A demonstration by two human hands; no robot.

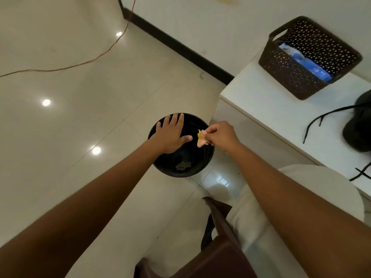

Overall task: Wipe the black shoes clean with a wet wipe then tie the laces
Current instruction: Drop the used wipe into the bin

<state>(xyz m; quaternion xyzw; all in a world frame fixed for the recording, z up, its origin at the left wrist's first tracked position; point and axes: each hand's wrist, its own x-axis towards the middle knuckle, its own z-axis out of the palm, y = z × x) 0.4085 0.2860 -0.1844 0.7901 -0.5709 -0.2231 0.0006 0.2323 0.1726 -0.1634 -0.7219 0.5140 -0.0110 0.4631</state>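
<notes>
— Left hand (172,134)?
— Stretched out over the bin (208,155), palm down, fingers straight and spread, thumb pointing right. Released, holding nothing. Covers the bin's left rim; contact with it not clear.

— Right hand (220,135)?
— Over the bin's right rim, knuckles up, fingers curled. Pinching a crumpled wipe (201,139), stained yellow and pink, hanging above the bin's mouth. Close to the left thumb, not touching.

— Inside the bin?
— Dark. One crumpled scrap (183,165) at the bottom, nothing more readable.

— Shoes?
— One black shoe (359,127) at the frame's right edge, on the white table (267,105), cut off by the border. Laces (323,119) loose, trailing left across the top. Another lace end (361,173) lower down near the table's front edge.

— Edges, room?
— Bin on the floor (80,121) just beside the table's left corner, narrow gap between. Wide stretch of glossy tile left and behind the bin, crossed far off by a thin wire (84,63). Dark skirting along the wall. Brown basket (309,59) at the table's back corner, blue pack (307,63) inside, well apart from the shoe. Brown chair (222,247) under pale trousers (251,227) at bottom.
</notes>
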